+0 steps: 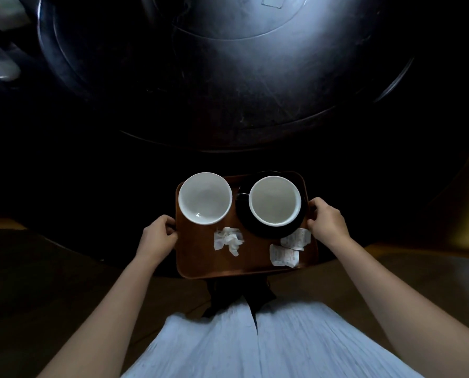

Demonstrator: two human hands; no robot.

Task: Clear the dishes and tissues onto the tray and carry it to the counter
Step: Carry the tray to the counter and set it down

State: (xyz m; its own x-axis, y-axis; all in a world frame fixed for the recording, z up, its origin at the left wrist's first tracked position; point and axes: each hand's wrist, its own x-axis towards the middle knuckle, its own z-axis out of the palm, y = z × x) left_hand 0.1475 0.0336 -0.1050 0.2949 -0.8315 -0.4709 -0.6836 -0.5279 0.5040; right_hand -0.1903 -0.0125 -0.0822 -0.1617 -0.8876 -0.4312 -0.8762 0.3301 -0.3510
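A brown tray (222,266) is seen at lower centre of the frame, gripped at both side edges; the left hand (158,237) is curled closed around the tray's left rim, the right hand (326,221) is curled closed around the right rim, fingers wrapped under and thumbs on top; bare forearms are seen running down to the lower corners of the frame. On the tray, a white bowl (205,198) is placed at upper left, overhanging the far-left corner slightly; a second white bowl (275,200) is set on a black plate (266,232) at upper right; both bowls look empty. A crumpled tissue (227,240) is lying on the tray just below the left bowl; two printed paper slips (284,255) are lying at the tray's lower right, one touching the plate's edge and close to the right hand, the other just below it. A large dark round bench (241,91) fills the upper frame, dimly lit; whether the tray is resting on it or lifted cannot be told. Pale pleated clothing (268,347) is seen at bottom centre.
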